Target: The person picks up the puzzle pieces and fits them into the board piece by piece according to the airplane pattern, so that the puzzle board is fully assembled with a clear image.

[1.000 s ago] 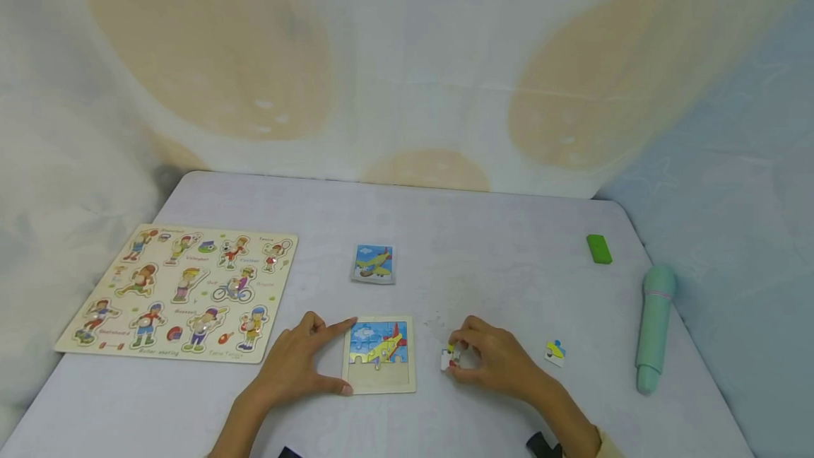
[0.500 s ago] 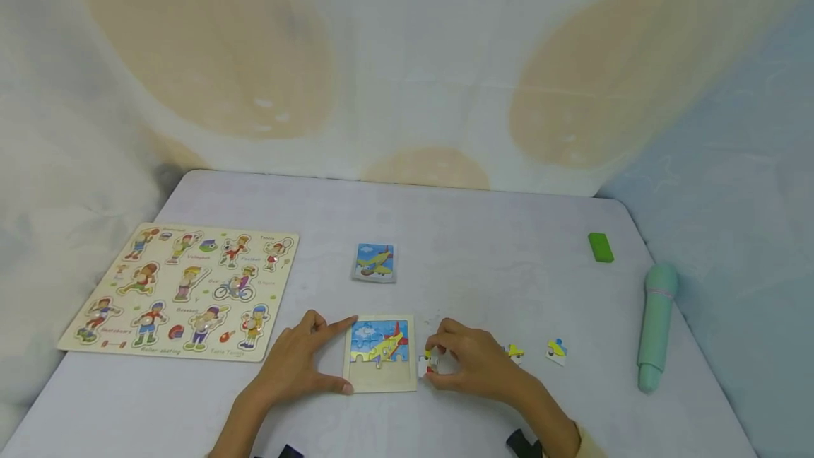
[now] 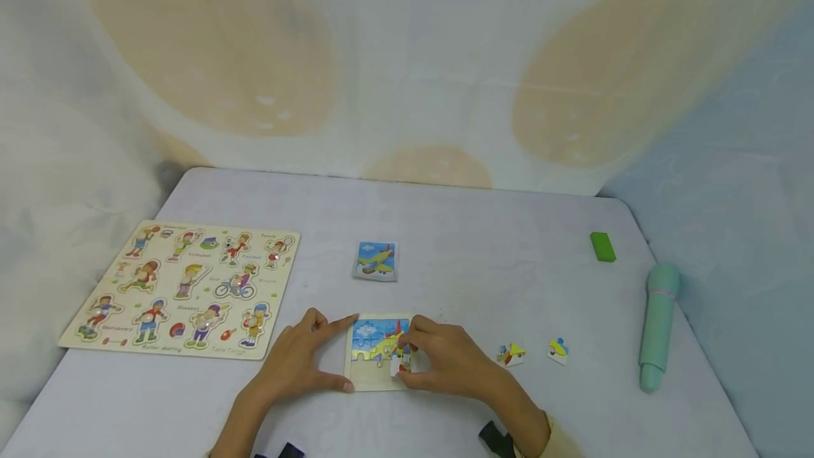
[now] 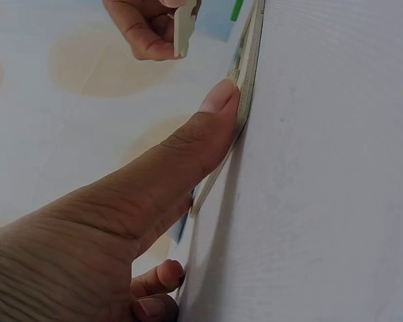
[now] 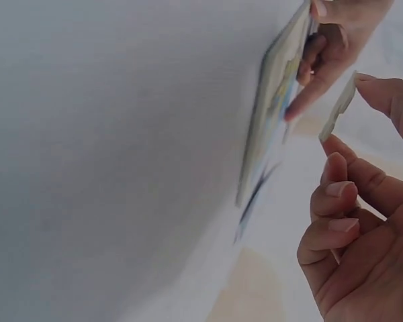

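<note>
My right hand [image 3: 453, 360] pinches a jigsaw piece [image 3: 398, 363] between thumb and fingertips. In the right wrist view the piece [image 5: 339, 109] is seen nearly edge-on, raised above the puzzle tray. The small wooden puzzle tray [image 3: 370, 377] lies flat, its upper part filled with pieces of a yellow airplane on blue sky and its lower part bare wood. Over the bare part's right side, the held piece overlaps the tray in the head view. My left hand [image 3: 294, 362] rests at the tray's left edge, straight index finger at the top corner and thumb at the bottom corner.
Two loose jigsaw pieces, one red and yellow [image 3: 511, 354] and one blue and yellow [image 3: 557, 350], lie right of the hand. Behind the tray sits an airplane picture stack [image 3: 375, 261]. A sports puzzle board [image 3: 181, 292], green block [image 3: 603, 247] and mint-green cylinder [image 3: 659, 327] stand farther out.
My right hand has moved left with the jigsaw piece, from beside the tray to over its lower right part. Both loose pieces now show fully. The left hand has stayed put.
</note>
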The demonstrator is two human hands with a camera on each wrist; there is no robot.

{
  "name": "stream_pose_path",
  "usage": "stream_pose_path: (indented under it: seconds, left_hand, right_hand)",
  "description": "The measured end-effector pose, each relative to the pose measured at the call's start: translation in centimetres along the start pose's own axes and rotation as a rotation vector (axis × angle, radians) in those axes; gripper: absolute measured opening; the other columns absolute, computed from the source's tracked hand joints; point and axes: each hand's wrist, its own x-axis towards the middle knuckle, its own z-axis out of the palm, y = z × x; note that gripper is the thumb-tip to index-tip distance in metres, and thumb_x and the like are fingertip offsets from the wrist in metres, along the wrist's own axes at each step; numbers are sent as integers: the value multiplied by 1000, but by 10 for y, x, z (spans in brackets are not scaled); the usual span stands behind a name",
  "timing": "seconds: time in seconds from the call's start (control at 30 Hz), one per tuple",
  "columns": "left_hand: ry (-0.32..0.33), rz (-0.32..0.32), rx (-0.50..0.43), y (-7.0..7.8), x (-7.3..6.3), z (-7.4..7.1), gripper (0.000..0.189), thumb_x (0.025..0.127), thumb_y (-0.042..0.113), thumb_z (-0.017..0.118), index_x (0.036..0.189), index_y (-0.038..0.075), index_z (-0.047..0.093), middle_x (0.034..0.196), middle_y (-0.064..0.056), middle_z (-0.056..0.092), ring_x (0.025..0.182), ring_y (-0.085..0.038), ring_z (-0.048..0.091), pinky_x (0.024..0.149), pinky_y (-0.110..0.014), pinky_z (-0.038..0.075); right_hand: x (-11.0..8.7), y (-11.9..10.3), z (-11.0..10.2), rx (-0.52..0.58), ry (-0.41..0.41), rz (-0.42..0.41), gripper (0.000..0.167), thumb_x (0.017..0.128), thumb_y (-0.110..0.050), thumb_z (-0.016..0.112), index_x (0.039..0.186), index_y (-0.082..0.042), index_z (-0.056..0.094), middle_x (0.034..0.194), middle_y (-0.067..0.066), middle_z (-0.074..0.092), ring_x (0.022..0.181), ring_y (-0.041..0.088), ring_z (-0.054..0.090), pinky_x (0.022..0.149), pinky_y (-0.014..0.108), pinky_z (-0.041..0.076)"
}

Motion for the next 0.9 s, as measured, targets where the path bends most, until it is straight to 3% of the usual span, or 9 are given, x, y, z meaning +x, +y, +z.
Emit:
stream_pose_path:
  seconds: [0.57, 0.9]
  left_hand:
    - [10, 4, -28, -3, -1, 3, 102, 49, 71, 83, 142, 45, 51, 98, 8, 38, 75, -12, 37, 68, -27, 31]
    - [4, 22, -31, -3, -1, 1, 100, 51, 73, 81, 142, 44, 51, 97, 8, 37, 74, -12, 35, 67, -27, 30]
  right_hand:
    - [28, -25, 15, -138, -52, -132, 31, 85, -38, 74, 107, -16, 74, 95, -7, 58, 67, -2, 43, 57, 10, 34]
    - [39, -32, 31, -305, -89, -166, 37, 87, -45, 74, 111, -17, 72, 97, -7, 57, 69, -1, 40, 56, 9, 33]
